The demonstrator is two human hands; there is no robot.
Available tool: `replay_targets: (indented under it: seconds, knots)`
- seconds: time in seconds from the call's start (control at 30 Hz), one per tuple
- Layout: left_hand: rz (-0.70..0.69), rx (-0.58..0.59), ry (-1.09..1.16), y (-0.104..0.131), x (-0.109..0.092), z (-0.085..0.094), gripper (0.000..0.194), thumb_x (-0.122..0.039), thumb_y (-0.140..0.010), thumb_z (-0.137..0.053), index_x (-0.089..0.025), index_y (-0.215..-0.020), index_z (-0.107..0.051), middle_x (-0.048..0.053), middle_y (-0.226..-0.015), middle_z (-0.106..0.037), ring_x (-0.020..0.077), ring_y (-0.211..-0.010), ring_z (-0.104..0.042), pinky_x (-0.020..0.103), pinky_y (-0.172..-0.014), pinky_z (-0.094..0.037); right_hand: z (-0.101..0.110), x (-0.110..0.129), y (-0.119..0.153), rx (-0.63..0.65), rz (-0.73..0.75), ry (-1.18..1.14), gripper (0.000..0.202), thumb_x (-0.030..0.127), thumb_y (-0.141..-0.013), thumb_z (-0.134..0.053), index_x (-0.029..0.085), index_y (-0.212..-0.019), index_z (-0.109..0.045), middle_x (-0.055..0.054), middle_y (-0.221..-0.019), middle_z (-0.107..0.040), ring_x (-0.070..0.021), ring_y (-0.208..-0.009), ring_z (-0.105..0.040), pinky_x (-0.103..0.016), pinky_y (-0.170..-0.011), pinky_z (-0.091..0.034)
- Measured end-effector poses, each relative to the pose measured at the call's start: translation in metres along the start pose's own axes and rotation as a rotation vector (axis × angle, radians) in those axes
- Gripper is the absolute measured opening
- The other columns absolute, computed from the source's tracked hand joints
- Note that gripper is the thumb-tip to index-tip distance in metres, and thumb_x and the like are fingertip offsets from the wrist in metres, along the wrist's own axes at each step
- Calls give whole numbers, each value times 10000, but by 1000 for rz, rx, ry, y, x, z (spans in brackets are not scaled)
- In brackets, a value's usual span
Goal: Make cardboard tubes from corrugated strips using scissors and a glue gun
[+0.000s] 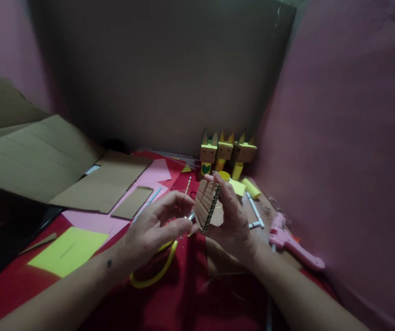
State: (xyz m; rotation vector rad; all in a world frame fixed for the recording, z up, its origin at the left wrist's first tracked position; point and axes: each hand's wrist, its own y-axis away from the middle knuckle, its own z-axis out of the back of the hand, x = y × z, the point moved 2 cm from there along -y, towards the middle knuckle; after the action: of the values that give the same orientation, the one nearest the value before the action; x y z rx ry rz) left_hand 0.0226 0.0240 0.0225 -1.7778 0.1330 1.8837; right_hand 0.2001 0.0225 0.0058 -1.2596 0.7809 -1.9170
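Observation:
My right hand [232,220] grips a small block of layered cardboard [206,202], its corrugated edge facing right. My left hand [158,225] is just left of the block, fingers curved and apart; whether a fingertip touches the cardboard I cannot tell. Beneath that hand, yellow-handled scissors [163,276] lie on the red cloth, partly covered. A flat piece of cardboard [218,257] rests under my right hand.
Three cardboard figures with pointed ears [225,151] stand at the back. A pink glue gun [296,246] lies right, near a yellow paper roll [251,188]. Left are a yellow sheet [70,250], pink paper [90,223], a cardboard rectangle [133,202] and a large open carton [28,158].

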Motion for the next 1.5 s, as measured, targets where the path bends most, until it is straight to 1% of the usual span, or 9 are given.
replay_targets:
  seconds: [0.23, 0.63, 0.83, 1.03, 1.13, 1.23, 1.3, 1.4, 1.5]
  knots:
    - [-51, 32, -62, 3, 1, -4, 251, -343, -808, -647, -237, -1025, -578, 47, -1001, -593, 224, -942, -574, 330, -801, -485, -8, -3, 2, 12, 140, 203, 891, 241, -758, -733, 414, -1467, -221, -63, -1409, -438, -319, -1294, -411, -547, -1080, -347]
    - [-155, 89, -201, 1, 10, -5, 205, -301, -916, -506, -212, -1101, -520, 57, -1056, -565, 202, -982, -550, 338, -880, -469, -12, -10, 3, -22, 203, 215, 793, 214, -788, -705, 335, -1456, -294, -108, -1380, -477, -303, -1291, -450, -531, -1064, -396]
    - [-192, 99, -227, 1, 15, -4, 201, -302, -923, -520, -238, -1113, -502, 40, -1059, -555, 190, -982, -563, 345, -894, -474, -13, -11, 4, -25, 218, 173, 740, 219, -807, -688, 327, -1438, -317, -111, -1395, -471, -295, -1311, -441, -531, -1075, -393]
    - [-278, 100, -240, 2, 11, -7, 223, -227, -906, -530, -221, -1128, -512, 42, -1075, -557, 170, -987, -582, 302, -869, -498, -15, -14, 8, -9, 191, 69, 751, 105, -778, -665, 326, -1422, -348, -82, -1458, -410, -294, -1352, -385, -546, -1108, -341]
    - [-280, 4, -285, 0, 8, -3, 226, -264, -916, -487, -196, -1128, -526, 51, -1040, -584, 177, -962, -593, 318, -855, -504, -16, -11, 9, -16, 113, -56, 822, 88, -725, -720, 347, -1413, -351, -60, -1473, -392, -291, -1373, -350, -525, -1124, -319]
    - [-216, -346, -472, -9, 11, 15, 269, -331, -882, -524, -172, -1098, -541, 76, -1067, -586, 216, -1004, -577, 375, -904, -474, -14, -8, 5, -79, -90, -345, 846, 131, -679, -774, 353, -1390, -372, -49, -1455, -415, -275, -1342, -392, -469, -1100, -366]
    - [-137, -504, -597, -17, 16, 30, 401, -394, -844, -572, -163, -1167, -518, 111, -1173, -554, 257, -1087, -544, 419, -939, -446, -11, -9, 0, -170, -282, -572, 772, 166, -684, -765, 342, -1350, -417, -43, -1388, -498, -249, -1246, -496, -441, -1061, -410]
    - [0, -420, -588, -29, 25, 48, 573, -498, -805, -596, -164, -1259, -491, 151, -1284, -523, 301, -1156, -518, 437, -928, -441, -6, -15, -6, -275, -518, -909, 556, 252, -752, -691, 307, -1270, -497, -40, -1237, -627, -217, -1063, -610, -436, -972, -479]
    - [169, -190, -415, -33, 32, 52, 512, -532, -804, -597, -185, -1181, -583, 115, -1114, -645, 261, -983, -612, 373, -823, -474, -4, -24, -9, -307, -633, -1122, 392, 291, -781, -655, 252, -1163, -574, -59, -1099, -696, -218, -1010, -638, -420, -900, -519]
